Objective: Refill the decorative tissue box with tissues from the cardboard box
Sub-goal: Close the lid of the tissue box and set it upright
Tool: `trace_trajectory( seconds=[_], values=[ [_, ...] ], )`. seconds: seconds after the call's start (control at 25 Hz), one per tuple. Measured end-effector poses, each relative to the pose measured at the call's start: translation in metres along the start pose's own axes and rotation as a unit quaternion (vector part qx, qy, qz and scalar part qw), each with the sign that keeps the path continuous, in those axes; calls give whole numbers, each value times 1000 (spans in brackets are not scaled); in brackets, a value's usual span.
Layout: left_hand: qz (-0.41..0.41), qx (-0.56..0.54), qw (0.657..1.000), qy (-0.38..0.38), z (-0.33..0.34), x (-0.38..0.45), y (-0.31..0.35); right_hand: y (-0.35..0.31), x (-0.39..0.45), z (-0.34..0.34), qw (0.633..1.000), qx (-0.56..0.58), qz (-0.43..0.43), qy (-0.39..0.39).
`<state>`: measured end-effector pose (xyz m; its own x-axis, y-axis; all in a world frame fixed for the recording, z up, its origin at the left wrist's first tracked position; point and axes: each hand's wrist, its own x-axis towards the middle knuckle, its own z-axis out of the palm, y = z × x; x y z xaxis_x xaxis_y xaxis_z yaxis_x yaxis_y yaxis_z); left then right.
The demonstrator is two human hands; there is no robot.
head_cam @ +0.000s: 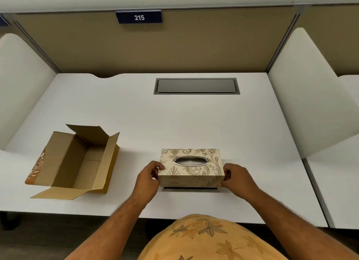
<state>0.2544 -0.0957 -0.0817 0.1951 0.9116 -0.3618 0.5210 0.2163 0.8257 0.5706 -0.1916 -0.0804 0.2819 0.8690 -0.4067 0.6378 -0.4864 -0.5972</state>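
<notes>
The decorative tissue box (191, 174), cream with a grey floral pattern and an oval metal-rimmed slot, sits near the front of the white desk (174, 120). White tissue shows through the slot. My left hand (148, 179) grips the box's left end and my right hand (236, 179) grips its right end. A dark base strip shows just under the cover's front edge. The brown cardboard box (77, 162) lies open at the left with its flaps spread; its inside looks empty.
A grey cable hatch (197, 86) is set into the desk's far middle. White side dividers (310, 96) stand at left and right, with a tan back panel and a sign reading 215 (139, 17) behind.
</notes>
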Motion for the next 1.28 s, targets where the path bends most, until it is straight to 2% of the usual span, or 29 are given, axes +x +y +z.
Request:
trace_trajectory(
  seconds=[0.32,0.56,0.84,0.92,1.08,1.28],
  values=[
    [-36,68,997,-14,6,-2,-25,8,-9,23,998,-58,12,-12],
    [-25,97,995,-16,11,-3,-27,12,-11,35,997,-67,22,9],
    [-15,70,997,-24,14,-12,-21,18,-10,24,996,-81,31,-38],
    [4,57,998,-9,15,-17,-19,23,-11,16,995,-87,35,-24],
    [110,166,980,21,18,-24,-13,16,-17,7,994,-81,-19,70],
    [156,332,930,-22,35,-25,-9,-3,-25,17,975,-164,-137,57]
  ],
)
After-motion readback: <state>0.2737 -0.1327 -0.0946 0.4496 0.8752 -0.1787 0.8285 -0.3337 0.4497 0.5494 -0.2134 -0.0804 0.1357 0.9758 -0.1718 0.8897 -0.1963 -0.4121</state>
